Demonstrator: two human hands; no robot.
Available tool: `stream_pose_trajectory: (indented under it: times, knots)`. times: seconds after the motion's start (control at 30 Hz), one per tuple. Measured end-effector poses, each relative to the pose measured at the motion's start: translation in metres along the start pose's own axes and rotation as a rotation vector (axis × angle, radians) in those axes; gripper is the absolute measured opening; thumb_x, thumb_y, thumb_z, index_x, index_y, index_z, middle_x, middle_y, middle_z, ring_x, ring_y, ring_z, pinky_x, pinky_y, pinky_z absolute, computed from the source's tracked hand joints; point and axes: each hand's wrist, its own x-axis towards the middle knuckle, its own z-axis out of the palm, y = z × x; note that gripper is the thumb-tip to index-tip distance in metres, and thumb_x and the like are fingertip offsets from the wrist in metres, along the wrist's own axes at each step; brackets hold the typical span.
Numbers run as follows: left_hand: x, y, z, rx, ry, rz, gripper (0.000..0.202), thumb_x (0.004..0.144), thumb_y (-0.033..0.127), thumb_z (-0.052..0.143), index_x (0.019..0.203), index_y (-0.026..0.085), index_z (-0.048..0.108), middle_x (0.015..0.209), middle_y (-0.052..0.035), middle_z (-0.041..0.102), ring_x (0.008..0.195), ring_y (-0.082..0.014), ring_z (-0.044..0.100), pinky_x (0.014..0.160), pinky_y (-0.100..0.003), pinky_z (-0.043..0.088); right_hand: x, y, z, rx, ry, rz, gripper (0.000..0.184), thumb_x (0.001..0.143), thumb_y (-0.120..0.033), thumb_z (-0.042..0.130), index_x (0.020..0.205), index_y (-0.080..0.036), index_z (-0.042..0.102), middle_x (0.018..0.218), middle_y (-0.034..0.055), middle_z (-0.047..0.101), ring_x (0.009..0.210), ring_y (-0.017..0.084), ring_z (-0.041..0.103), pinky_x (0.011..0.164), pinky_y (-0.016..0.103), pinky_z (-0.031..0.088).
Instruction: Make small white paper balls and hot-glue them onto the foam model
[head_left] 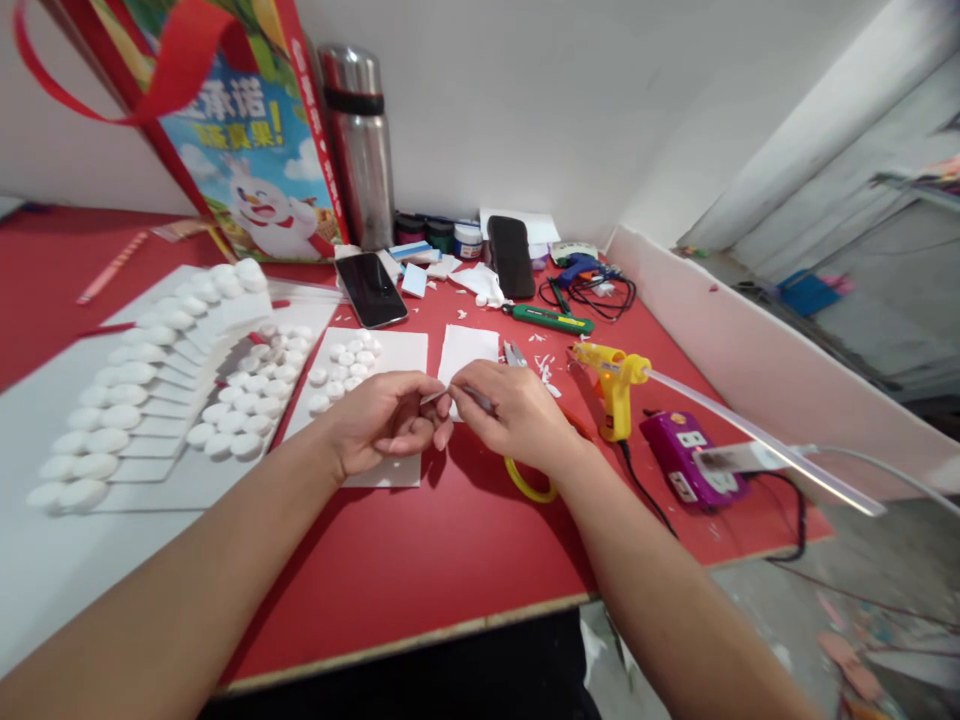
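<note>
My left hand (394,420) and my right hand (514,405) meet over the middle of the table. Between their closed fingertips is a small thin pale piece (433,397), mostly hidden, so its kind is unclear. Partly under my right hand lie scissors with a yellow handle loop (531,484); their blades show beyond the knuckles. A white card (469,345) lies just behind the fingers. Left of it, another white sheet (405,350) carries several small white discs (352,358), and my left hand is over its right part.
Rows of white discs (127,395) on cards spread at left. A yellow glue gun (616,390) with a long clear stick stands right, near a purple power box (686,465). Behind are a green cutter (551,319), two phones, a steel flask (358,150) and a gift bag (255,150).
</note>
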Motion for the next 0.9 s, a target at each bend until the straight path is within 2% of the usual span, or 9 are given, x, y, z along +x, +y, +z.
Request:
stream_pose_trajectory:
  times: [0.17,0.33,0.53,0.67,0.73,0.8,0.9]
  knots:
    - [0.000,-0.004,0.004,0.148,0.070,0.110,0.021,0.089,0.024,0.052,0.071,0.014,0.058,0.058,-0.0049,0.064,0.032,-0.0035,0.038,0.034,-0.016,0.019,0.000,0.000,0.001,0.020,-0.005,0.024,0.020,0.098,-0.021,0.049,0.089,-0.015,0.066,0.079,0.0061,0.068,0.071,0.017,0.061,0.068,0.028,0.039]
    - [-0.001,-0.006,0.007,0.389,0.170,0.189,0.025,0.093,0.027,0.052,0.071,0.016,0.054,0.055,0.0009,0.057,0.037,-0.0048,0.036,0.039,-0.020,0.022,0.001,-0.001,0.000,0.144,-0.009,0.144,0.017,0.093,-0.019,0.054,0.080,-0.016,0.064,0.063,-0.0020,0.057,0.058,0.011,0.050,0.060,0.026,0.033]
    - [-0.004,-0.009,0.009,1.035,0.283,0.487,0.023,0.093,0.027,0.051,0.071,0.019,0.051,0.059,0.0049,0.047,0.055,-0.0099,0.043,0.055,-0.025,0.031,0.002,0.000,-0.002,0.277,-0.003,0.263,0.016,0.084,-0.019,0.056,0.069,-0.018,0.058,0.057,-0.0054,0.048,0.056,0.010,0.043,0.057,0.024,0.030]
    - [-0.002,-0.012,0.012,1.303,0.345,0.640,0.020,0.092,0.024,0.046,0.073,0.019,0.049,0.064,0.0032,0.048,0.060,-0.0125,0.046,0.060,-0.027,0.030,0.002,0.000,0.002,0.258,0.034,0.283,0.013,0.080,-0.018,0.054,0.068,-0.018,0.057,0.057,-0.0042,0.049,0.057,0.011,0.044,0.057,0.025,0.029]
    - [-0.002,-0.013,0.013,1.324,0.374,0.693,0.020,0.091,0.024,0.047,0.071,0.019,0.047,0.064,0.0027,0.048,0.060,-0.0125,0.045,0.060,-0.028,0.029,0.001,-0.001,0.003,0.252,0.045,0.258,0.013,0.082,-0.019,0.054,0.069,-0.018,0.058,0.059,-0.0037,0.051,0.057,0.011,0.045,0.057,0.025,0.030]
    - [-0.003,-0.012,0.015,1.241,0.402,0.701,0.022,0.088,0.024,0.050,0.067,0.019,0.047,0.060,0.0031,0.045,0.058,-0.0118,0.043,0.058,-0.027,0.029,0.001,-0.003,0.003,0.241,0.066,0.213,0.014,0.084,-0.019,0.054,0.070,-0.018,0.058,0.059,-0.0038,0.051,0.056,0.011,0.045,0.057,0.025,0.031]
    - [-0.004,-0.008,0.013,0.836,0.357,0.526,0.025,0.089,0.030,0.050,0.067,0.018,0.052,0.060,-0.0003,0.056,0.049,-0.0101,0.044,0.051,-0.025,0.030,0.000,-0.004,0.002,0.166,0.106,0.113,0.016,0.090,-0.019,0.054,0.075,-0.018,0.060,0.061,-0.0033,0.052,0.056,0.011,0.044,0.057,0.025,0.032]
